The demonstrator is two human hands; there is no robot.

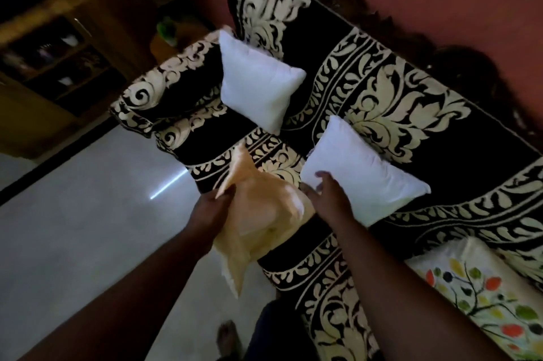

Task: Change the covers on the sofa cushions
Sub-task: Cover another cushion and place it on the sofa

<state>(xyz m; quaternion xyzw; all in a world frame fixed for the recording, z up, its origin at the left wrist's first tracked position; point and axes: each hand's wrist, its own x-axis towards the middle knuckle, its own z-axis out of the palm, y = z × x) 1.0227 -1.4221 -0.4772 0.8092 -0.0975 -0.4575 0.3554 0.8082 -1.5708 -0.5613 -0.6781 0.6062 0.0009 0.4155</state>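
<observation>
A cream satin cushion cover (258, 213) with a white insert partly showing hangs over the sofa's front edge. My left hand (213, 207) grips the cover's upper left part. My right hand (326, 193) reaches with spread fingers onto the near corner of a bare white cushion (361, 169) lying on the sofa seat. A second bare white cushion (258, 81) lies farther back by the armrest. The sofa (396, 102) wears a black throw with a cream floral pattern.
A white cloth with a coloured tree and leaf print (484, 296) lies on the seat at lower right. Pale tiled floor (88, 213) spreads to the left. A dark wooden shelf unit (58, 46) stands at the far left. My foot (229, 334) is below.
</observation>
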